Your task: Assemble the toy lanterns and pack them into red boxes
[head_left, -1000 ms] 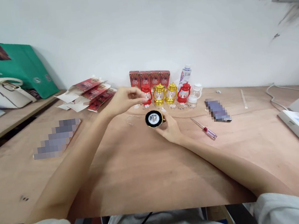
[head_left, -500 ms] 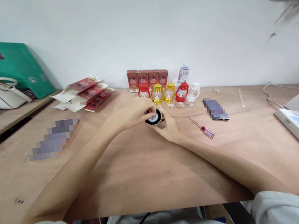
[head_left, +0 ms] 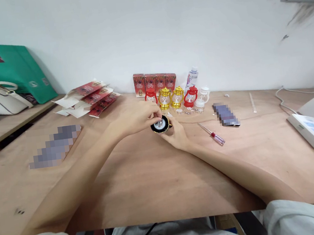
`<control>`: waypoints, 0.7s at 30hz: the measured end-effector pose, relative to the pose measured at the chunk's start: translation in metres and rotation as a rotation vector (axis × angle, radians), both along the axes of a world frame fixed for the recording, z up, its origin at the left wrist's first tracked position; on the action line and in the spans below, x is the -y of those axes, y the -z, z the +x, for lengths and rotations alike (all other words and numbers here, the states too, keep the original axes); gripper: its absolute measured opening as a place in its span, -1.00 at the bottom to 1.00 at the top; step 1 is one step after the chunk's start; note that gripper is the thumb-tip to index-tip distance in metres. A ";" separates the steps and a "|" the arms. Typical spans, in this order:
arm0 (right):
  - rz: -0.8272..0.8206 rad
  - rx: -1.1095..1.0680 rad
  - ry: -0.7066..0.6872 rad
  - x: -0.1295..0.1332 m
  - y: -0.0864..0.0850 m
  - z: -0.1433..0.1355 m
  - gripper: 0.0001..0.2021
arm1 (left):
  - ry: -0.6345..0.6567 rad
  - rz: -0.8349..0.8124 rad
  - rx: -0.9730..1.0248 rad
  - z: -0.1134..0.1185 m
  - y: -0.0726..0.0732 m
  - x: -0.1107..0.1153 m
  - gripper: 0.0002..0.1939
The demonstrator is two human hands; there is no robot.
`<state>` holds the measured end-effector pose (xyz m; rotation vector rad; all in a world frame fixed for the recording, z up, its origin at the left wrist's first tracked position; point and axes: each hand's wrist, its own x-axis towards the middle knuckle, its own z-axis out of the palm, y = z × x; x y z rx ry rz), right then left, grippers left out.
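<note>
Clock directions are read from the round black piece with a gold rim and a white centre [head_left: 159, 125], which is over the middle of the wooden desk [head_left: 142, 184]. The right hand [head_left: 178, 134] grips it by the edge from four o'clock. The left hand [head_left: 142, 115], coming in from ten o'clock, has its fingers bent together over the white centre; whether they pinch any small part cannot be told.

From twelve round to two o'clock stands a row of small red, gold and white plastic lanterns [head_left: 178, 104], with little metal parts [head_left: 179, 111] lying in front. Four upright red printed cardboard boxes [head_left: 150, 84] stand behind them at twelve. Opened red-and-white cartons [head_left: 94, 97] are piled at ten. A screwdriver with a clear, red-collared handle [head_left: 218, 138] lies between three and four.
</note>
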<state>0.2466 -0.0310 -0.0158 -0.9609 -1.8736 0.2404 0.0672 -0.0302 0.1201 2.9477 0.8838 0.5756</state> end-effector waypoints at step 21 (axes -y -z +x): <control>0.144 0.074 -0.089 0.001 0.001 0.000 -0.56 | -0.079 -0.291 0.018 -0.005 -0.005 -0.001 -0.71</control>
